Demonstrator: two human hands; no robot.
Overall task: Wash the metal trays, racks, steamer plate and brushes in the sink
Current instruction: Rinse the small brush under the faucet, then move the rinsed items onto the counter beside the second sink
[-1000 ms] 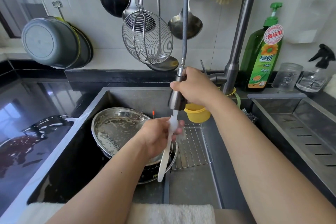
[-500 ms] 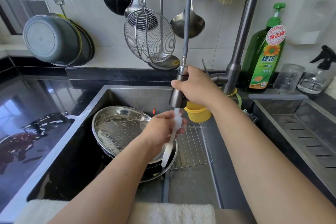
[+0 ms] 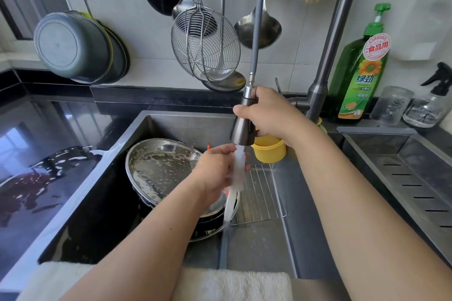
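Rinsing a brush under the pull-out sprayer. My right hand (image 3: 266, 115) is clenched around the spray head (image 3: 243, 129), fingers wrapped on the far side, thumb across the near face, nozzle aimed straight down. My left hand (image 3: 217, 173) grips the white brush (image 3: 236, 178) directly beneath it, fingers curled round the upper part, handle end hanging down toward the near side. The water blurs the brush head, so I can't tell bristle detail.

To do it well, I judge: keep the nozzle close above the brush so the stream lands on it and not on the desk, roll the brush in the fingers so all sides get flushed, let runoff fall into the sink (image 3: 259, 239).

Pose: both forearms reach in from the near edge, left one angled up from the near left, right one from the near right, wrist bent down over the sprayer. The hands are stacked, right above left, just apart.

The other task items sit in the sink: a round metal tray (image 3: 159, 168) with soapy residue, left of the brush and under the left hand, stacked on darker pieces I can't identify; a wire rack (image 3: 259, 193) lies flat just right of it. A yellow cup (image 3: 269, 151) hangs behind the right hand. A white towel (image 3: 232, 283) lies on the near edge.
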